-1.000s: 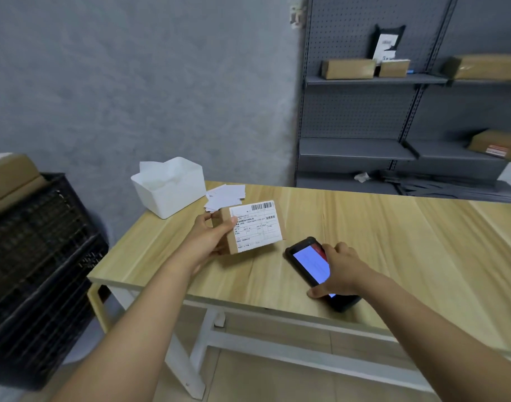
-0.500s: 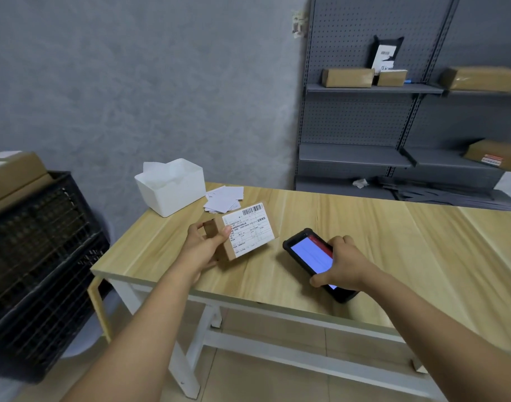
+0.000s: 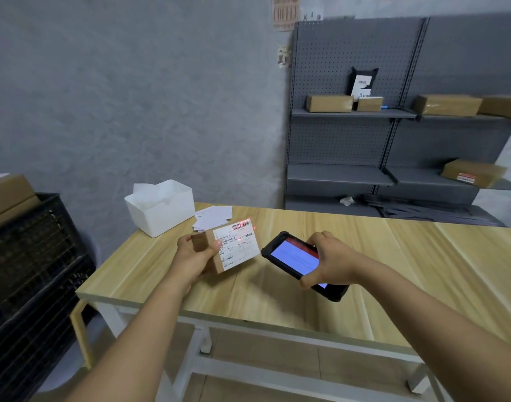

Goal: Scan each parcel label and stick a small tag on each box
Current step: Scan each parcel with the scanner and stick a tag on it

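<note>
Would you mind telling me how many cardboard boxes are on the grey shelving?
5: two on the left upper shelf, two on the right upper shelf, one lower right. Others may be off-frame.

Count: one labelled parcel (image 3: 224,248), one handheld scanner (image 3: 295,261), one white bin (image 3: 161,211), one loose pile of white tags (image 3: 212,217), five cardboard boxes on the shelves (image 3: 329,103), one black crate (image 3: 31,271).

dim, even indoor light with a cool grey cast; shadows under the table (image 3: 277,288) edge are soft. the scanner (image 3: 298,261) screen glows blue-white, and red scan light falls on the parcel label (image 3: 237,243). wide-angle bending curves the shelving (image 3: 393,117) and forearms near the edges. label print is too soft to read.
</note>
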The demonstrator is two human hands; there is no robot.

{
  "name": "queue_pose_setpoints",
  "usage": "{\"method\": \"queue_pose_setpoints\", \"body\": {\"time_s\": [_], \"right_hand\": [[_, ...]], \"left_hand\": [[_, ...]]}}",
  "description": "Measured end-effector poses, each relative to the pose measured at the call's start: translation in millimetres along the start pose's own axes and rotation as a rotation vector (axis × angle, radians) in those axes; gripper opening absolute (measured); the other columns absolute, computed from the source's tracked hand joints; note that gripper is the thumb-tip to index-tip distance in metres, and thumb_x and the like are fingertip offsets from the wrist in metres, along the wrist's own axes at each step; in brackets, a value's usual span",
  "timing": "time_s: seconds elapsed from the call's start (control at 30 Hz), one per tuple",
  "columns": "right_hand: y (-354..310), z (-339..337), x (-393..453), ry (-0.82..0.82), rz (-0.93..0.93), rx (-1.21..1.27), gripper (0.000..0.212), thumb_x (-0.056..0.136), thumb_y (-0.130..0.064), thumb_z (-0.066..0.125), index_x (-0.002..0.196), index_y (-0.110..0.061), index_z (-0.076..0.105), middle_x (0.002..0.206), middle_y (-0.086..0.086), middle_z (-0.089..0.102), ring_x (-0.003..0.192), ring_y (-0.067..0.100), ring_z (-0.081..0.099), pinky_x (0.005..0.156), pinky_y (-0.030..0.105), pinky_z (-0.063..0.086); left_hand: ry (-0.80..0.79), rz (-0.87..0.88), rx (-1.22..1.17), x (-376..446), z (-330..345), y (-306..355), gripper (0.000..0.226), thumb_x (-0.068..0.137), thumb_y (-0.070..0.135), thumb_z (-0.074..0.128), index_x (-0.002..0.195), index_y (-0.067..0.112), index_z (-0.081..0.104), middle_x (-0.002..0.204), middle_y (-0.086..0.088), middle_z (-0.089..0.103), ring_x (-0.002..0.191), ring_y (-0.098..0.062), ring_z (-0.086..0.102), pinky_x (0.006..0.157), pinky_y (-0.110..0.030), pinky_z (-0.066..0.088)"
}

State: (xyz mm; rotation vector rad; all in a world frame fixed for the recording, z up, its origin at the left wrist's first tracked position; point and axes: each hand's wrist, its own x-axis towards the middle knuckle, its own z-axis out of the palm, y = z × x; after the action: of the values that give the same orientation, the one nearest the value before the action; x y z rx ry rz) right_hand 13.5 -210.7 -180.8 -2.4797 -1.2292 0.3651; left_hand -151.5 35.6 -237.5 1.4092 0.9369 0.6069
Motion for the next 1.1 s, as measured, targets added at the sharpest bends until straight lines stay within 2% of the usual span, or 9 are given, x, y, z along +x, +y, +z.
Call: {"method": "queue_pose_setpoints", "body": {"time_s": [0.23, 0.33, 0.4, 0.5, 0.6, 0.77, 0.9, 1.1], "right_hand": [[0, -6, 0, -0.025, -0.029, -0.002, 0.068, 0.058, -0.052, 0.079, 0.108, -0.026, 0.041, 0.103, -0.007, 0.042, 0.089, 0.011, 0.051, 0.070, 0.023, 0.049], [0, -9, 2, -0.027, -0.022, 0.006, 0.069, 0.057, -0.053, 0.078, 0.109, -0.025, 0.042, 0.103, -0.007, 0.042, 0.089, 0.010, 0.051, 0.069, 0.024, 0.051], [1, -9, 2, -0.026, -0.018, -0.010, 0.069, 0.056, -0.053, 0.077, 0.108, -0.025, 0.042, 0.102, -0.007, 0.042, 0.088, 0.011, 0.051, 0.070, 0.025, 0.052], [9, -1, 2, -0.033, 0.023, -0.017, 0.070, 0.055, -0.052, 0.078, 0.109, -0.025, 0.041, 0.103, -0.006, 0.040, 0.089, 0.012, 0.051, 0.069, 0.025, 0.051], [24, 16, 0, -0.062, 0.116, -0.034, 0.074, 0.055, -0.053, 0.078, 0.112, -0.022, 0.042, 0.105, -0.005, 0.038, 0.089, 0.013, 0.051, 0.070, 0.026, 0.051], [42, 45, -3, -0.079, 0.253, -0.113, 0.078, 0.054, -0.053, 0.079, 0.115, -0.019, 0.043, 0.107, -0.003, 0.036, 0.092, 0.015, 0.048, 0.063, 0.022, 0.041], [46, 60, 1, -0.056, 0.274, -0.136, 0.084, 0.054, -0.058, 0.077, 0.119, -0.017, 0.042, 0.107, -0.001, 0.037, 0.098, 0.018, 0.044, 0.075, 0.025, 0.042], [43, 68, 13, -0.061, 0.250, -0.217, 0.092, 0.059, -0.070, 0.070, 0.127, -0.015, 0.043, 0.116, 0.002, 0.042, 0.110, 0.021, 0.041, 0.089, 0.028, 0.039]], "left_hand": [[0.015, 0.013, 0.027, 3, 2, 1, 0.081, 0.077, 0.028, 0.080, 0.139, 0.018, 0.029, 0.123, -0.003, 0.059, 0.107, -0.025, 0.061, 0.087, -0.043, 0.054], [0.040, 0.034, 0.064, 2, 5, 2, 0.082, 0.076, 0.029, 0.080, 0.139, 0.016, 0.029, 0.122, -0.002, 0.059, 0.106, -0.024, 0.061, 0.090, -0.042, 0.053], [0.060, 0.021, 0.072, 0, 6, 2, 0.082, 0.077, 0.033, 0.080, 0.139, 0.016, 0.029, 0.122, -0.001, 0.058, 0.104, -0.023, 0.060, 0.083, -0.039, 0.054], [0.065, -0.079, 0.098, -7, 4, 3, 0.078, 0.076, 0.050, 0.074, 0.135, 0.020, 0.032, 0.118, 0.002, 0.057, 0.099, -0.021, 0.059, 0.068, -0.032, 0.053], [0.007, -0.176, 0.151, -14, 2, 0, 0.076, 0.075, 0.063, 0.067, 0.131, 0.018, 0.041, 0.116, -0.003, 0.060, 0.092, -0.020, 0.061, 0.068, -0.035, 0.058], [-0.076, -0.295, 0.141, -20, -1, -5, 0.064, 0.078, 0.065, 0.062, 0.122, 0.018, 0.053, 0.102, -0.004, 0.065, 0.085, -0.023, 0.069, 0.069, -0.039, 0.060], [-0.107, -0.414, 0.101, -20, -7, -9, 0.061, 0.081, 0.066, 0.058, 0.120, 0.018, 0.056, 0.105, -0.006, 0.066, 0.088, -0.025, 0.068, 0.066, -0.035, 0.058], [-0.044, -0.443, 0.142, -14, -16, -4, 0.060, 0.084, 0.068, 0.049, 0.116, 0.018, 0.057, 0.101, -0.005, 0.064, 0.086, -0.023, 0.063, 0.067, -0.033, 0.054]]}}
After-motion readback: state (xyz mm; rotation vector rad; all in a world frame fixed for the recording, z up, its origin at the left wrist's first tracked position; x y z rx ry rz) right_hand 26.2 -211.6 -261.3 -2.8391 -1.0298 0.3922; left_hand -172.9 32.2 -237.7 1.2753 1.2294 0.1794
